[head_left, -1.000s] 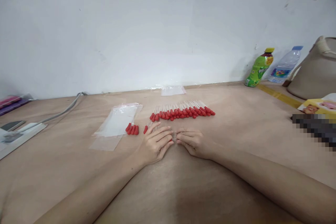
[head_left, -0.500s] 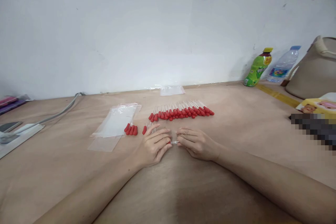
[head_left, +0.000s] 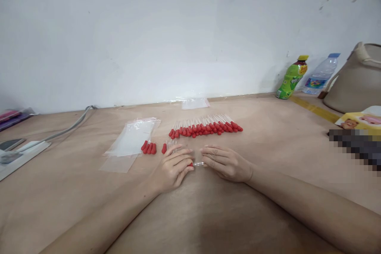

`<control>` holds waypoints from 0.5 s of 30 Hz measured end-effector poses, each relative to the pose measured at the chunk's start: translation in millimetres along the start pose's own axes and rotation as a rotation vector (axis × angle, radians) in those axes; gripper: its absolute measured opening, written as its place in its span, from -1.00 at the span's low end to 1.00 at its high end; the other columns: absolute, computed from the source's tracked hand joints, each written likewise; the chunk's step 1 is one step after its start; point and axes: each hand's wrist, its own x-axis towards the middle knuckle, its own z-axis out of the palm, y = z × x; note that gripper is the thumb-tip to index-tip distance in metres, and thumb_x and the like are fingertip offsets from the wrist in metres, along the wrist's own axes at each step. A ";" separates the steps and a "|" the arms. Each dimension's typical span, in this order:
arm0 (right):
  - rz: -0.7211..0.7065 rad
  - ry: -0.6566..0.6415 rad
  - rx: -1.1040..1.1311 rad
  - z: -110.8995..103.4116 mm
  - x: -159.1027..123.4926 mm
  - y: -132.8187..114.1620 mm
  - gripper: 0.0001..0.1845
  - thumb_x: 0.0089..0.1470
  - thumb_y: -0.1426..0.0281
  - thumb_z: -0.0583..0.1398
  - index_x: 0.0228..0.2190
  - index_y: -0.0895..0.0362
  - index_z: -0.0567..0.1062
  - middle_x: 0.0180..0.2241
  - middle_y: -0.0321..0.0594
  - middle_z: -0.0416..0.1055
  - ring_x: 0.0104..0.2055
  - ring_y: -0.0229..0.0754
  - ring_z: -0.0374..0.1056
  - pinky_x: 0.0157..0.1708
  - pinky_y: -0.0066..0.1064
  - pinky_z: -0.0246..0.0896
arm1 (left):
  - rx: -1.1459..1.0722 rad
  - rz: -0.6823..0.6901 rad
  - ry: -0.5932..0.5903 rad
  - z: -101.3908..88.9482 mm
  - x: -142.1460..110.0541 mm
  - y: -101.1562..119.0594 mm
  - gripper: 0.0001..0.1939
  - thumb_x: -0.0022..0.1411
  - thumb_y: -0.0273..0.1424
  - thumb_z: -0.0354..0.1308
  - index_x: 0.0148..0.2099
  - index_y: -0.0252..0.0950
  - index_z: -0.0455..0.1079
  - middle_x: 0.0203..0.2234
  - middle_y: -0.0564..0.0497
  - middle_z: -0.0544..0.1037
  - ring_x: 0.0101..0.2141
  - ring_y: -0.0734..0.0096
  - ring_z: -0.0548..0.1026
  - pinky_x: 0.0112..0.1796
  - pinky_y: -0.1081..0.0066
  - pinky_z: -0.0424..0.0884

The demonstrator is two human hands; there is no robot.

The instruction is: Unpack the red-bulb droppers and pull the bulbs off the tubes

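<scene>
Between both hands, low over the table, is a dropper with a red rubber bulb point(head_left: 190, 164) and a clear tube point(head_left: 198, 164). My left hand point(head_left: 174, 168) pinches the bulb, which its fingers partly cover. My right hand point(head_left: 228, 163) closes its fingertips on the tube's other end, hiding the tip. Just behind my left hand lie a loose red bulb point(head_left: 164, 148) and several short clear tubes point(head_left: 172, 143). Several more red bulbs point(head_left: 149, 148) sit to the left. Beyond the hands, a row of droppers point(head_left: 205, 127) lies with bulbs toward me.
Clear zip bags point(head_left: 131, 139) are stacked on the left, and another bag point(head_left: 195, 103) lies by the wall. A grey cable point(head_left: 71, 126) crosses the far left. On the right stand a green bottle point(head_left: 291, 78), a water bottle point(head_left: 322, 74) and a beige bag point(head_left: 354, 81).
My right hand has shifted slightly right along the tube, so more clear tube shows between the hands. The left hand keeps its hold on the bulb.
</scene>
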 end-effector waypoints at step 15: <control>0.502 -0.029 -0.011 19.3 -7.3 4.9 -0.72 0.09 0.47 0.03 -0.16 0.18 0.41 -0.45 -0.17 0.39 -0.38 -0.21 0.24 -0.32 -0.32 0.15 | 0.263 -0.801 -0.149 -50.3 -13.9 -73.5 -0.74 0.14 -0.36 -0.05 -0.24 -0.29 0.44 -0.44 -0.02 0.37 -0.40 0.35 0.41 -0.36 0.39 0.32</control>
